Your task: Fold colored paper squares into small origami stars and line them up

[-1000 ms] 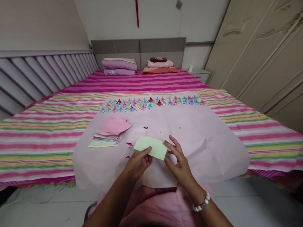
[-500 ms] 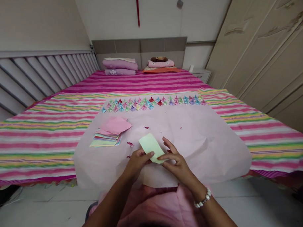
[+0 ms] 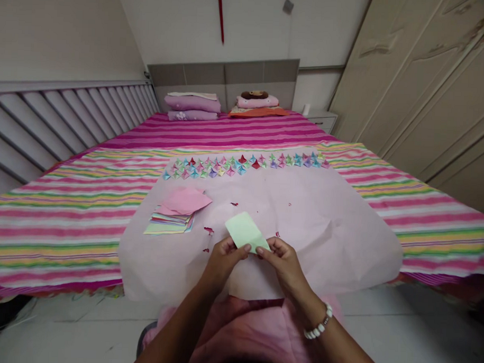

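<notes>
A folded light green paper stands tilted over the pale pink sheet spread on the bed. My left hand pinches its near edge from the left. My right hand pinches the same edge from the right, with a white bead bracelet on that wrist. Both hands have their fingers closed on the paper. To the left lies a stack of coloured paper squares with a pink sheet on top.
A row of several small folded paper shapes lines the far edge of the pink sheet. The striped bedspread covers the bed, with pillows at the headboard. A wardrobe stands at right. Small red scraps lie nearby.
The green paper has turned from lying crosswise to pointing away from me. My right hand went from fingers spread beside the paper to pinching its near edge next to my left hand.
</notes>
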A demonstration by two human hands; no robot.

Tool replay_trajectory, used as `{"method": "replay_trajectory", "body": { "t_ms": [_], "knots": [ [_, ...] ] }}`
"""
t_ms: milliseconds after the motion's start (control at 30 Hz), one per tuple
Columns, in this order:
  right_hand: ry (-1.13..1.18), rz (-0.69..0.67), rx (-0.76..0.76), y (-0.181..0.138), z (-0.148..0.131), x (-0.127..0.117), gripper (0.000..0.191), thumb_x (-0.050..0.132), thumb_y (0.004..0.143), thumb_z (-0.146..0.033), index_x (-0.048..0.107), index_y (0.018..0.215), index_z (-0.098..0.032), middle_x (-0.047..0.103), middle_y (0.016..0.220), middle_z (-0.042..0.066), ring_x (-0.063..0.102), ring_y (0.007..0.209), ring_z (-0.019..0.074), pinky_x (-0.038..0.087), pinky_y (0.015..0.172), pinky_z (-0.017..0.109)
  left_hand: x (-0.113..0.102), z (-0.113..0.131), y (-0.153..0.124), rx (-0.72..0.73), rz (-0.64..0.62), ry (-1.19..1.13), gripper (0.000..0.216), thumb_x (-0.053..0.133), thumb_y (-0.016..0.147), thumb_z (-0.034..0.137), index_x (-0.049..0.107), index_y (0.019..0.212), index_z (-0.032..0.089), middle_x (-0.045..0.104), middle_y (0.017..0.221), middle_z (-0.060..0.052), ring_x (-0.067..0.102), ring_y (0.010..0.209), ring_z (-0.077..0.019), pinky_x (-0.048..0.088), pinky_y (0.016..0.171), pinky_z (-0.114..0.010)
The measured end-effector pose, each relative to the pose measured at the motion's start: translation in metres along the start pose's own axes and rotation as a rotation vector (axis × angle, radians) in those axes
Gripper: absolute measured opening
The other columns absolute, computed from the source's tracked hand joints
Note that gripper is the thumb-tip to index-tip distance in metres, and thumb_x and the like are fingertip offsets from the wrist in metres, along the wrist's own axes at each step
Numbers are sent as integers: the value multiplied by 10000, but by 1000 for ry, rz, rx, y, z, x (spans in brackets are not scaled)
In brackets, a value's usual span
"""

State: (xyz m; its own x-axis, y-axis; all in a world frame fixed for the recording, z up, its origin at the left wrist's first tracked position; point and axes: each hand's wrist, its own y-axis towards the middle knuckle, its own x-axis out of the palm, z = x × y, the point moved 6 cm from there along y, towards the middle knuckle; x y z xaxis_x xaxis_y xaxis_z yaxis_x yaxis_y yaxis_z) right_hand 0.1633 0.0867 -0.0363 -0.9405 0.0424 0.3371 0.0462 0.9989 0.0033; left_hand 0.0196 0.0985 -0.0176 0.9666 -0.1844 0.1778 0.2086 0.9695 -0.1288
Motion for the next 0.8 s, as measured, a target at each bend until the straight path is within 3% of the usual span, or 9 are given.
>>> {"method": "replay_trajectory", "body": {
  "t_ms": [67,200,333,467,567,667,800],
  "knots": [
    [37,5,20,0,0,1,252,818,603,-307,662,767,-196,665,644,-14,584,589,140,443,600,261,-2,1,1,8,32,9,238,727,677,344,709,799,141,682,703,-25,581,669,-138,435,663,-243],
    [94,-8,91,1,0,3,553,838,566,-278,625,1074,-221,704,732,-6,642,667,171,472,666,293,-2,3,1,0,24,31,233,724,676,353,708,768,139,663,660,-16,565,640,-136,422,642,-239],
    [113,-100,157,3,-1,9,310,821,586,-298,698,843,-176,718,740,23,634,642,156,471,629,268,5,1,-1,-16,-72,36,245,734,662,349,717,784,136,673,677,-25,573,643,-145,431,642,-247],
    [147,-88,192,6,0,9,247,828,575,-301,702,741,-168,712,676,18,612,574,151,467,577,267,11,-6,-2,-28,-157,-11,250,735,660,335,711,813,138,693,738,-45,607,691,-173,453,689,-278],
    [152,-81,195,6,2,10,265,821,585,-322,717,769,-161,726,718,34,625,611,167,477,607,282,6,-8,1,11,-88,-1,225,742,654,314,681,782,139,683,719,-40,602,667,-158,452,658,-263],
    [162,-83,179,6,3,12,297,805,616,-333,728,851,-168,737,786,46,642,683,183,486,677,300,-5,-4,1,100,78,22,211,765,628,266,610,729,165,614,627,18,551,583,-110,422,583,-220],
    [165,-69,141,7,1,11,309,796,638,-334,729,895,-178,741,833,55,649,740,194,484,744,318,-8,8,-4,208,161,45,305,760,633,221,633,910,205,626,734,15,554,637,-111,433,625,-225]
  ]
}}
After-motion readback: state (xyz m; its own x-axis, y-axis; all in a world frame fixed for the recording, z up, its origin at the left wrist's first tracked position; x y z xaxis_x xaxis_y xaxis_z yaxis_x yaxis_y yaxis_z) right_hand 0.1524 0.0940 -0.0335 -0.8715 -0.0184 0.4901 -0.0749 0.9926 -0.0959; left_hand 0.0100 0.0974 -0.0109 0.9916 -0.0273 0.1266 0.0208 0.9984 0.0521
